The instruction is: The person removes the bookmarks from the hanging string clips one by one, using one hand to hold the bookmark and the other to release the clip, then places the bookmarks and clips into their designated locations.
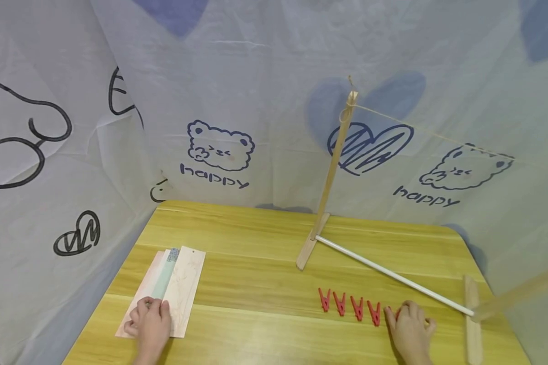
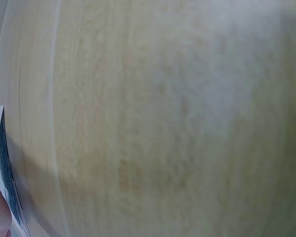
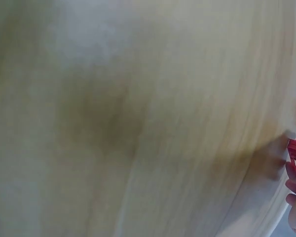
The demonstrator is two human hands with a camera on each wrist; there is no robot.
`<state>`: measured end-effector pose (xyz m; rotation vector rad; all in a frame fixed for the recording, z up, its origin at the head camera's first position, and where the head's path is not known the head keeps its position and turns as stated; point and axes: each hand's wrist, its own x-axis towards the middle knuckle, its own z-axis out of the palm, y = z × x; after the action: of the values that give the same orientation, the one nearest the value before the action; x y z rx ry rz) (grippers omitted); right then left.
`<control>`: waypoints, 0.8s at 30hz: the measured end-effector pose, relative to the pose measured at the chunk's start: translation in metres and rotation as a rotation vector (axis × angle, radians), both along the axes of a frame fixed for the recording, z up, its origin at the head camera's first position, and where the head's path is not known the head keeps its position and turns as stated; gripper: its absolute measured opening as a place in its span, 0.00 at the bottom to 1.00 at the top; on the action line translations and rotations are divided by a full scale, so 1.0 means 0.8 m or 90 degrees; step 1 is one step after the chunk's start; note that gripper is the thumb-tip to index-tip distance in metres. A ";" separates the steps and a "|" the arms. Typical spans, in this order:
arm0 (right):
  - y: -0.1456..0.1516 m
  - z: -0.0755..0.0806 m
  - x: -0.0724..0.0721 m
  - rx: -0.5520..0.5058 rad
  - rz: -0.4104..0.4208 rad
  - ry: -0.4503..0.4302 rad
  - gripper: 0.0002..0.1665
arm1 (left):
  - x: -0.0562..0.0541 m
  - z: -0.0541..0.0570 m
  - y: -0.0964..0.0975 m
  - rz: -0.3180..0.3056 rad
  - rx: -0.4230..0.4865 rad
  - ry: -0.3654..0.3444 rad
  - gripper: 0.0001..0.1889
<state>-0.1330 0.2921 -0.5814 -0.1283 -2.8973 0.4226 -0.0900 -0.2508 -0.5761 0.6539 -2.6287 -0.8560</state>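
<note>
Several long paper cards lie overlapping on the table's left side, among them a pale cream card (image 1: 187,284) with a small hole at its top and a light green card (image 1: 164,278). My left hand (image 1: 151,322) is over their lower part, its curled fingers and thumb pinching a card. At the left wrist view's edge, a card (image 2: 7,173) tilts up beside the fingers. My right hand (image 1: 410,329) pinches a red clothespin (image 3: 295,154), mostly covered in the head view. To its left, several more red clothespins (image 1: 357,308) form a row.
Behind the clothespins stands a wooden post (image 1: 335,162) on a flat foot, with a string (image 1: 406,123) tied at its top. A white rod (image 1: 392,274) joins it to a second wooden foot (image 1: 472,319) at right. Printed cloth (image 1: 274,66) hangs behind the table (image 1: 255,284).
</note>
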 end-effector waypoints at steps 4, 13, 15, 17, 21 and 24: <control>-0.002 -0.002 -0.001 0.000 -0.007 0.004 0.22 | -0.001 -0.001 0.001 0.007 -0.016 -0.002 0.14; -0.003 -0.008 -0.005 0.024 -0.012 -0.004 0.23 | -0.004 0.001 0.003 0.027 -0.029 -0.048 0.16; -0.003 -0.008 -0.006 0.028 -0.011 -0.007 0.24 | -0.005 0.001 0.004 0.029 -0.033 -0.059 0.16; -0.003 -0.008 -0.006 0.031 -0.011 -0.009 0.24 | -0.005 0.001 0.004 0.027 -0.042 -0.067 0.15; -0.001 -0.010 -0.008 0.038 -0.010 -0.015 0.25 | -0.004 0.000 0.002 0.017 -0.062 -0.085 0.15; 0.001 -0.011 -0.009 0.046 -0.008 -0.023 0.26 | -0.004 -0.001 0.001 0.006 -0.081 -0.095 0.15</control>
<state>-0.1399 0.2926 -0.5905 -0.1432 -2.9420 0.3165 -0.0932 -0.2500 -0.5769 0.7216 -2.7814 -0.6536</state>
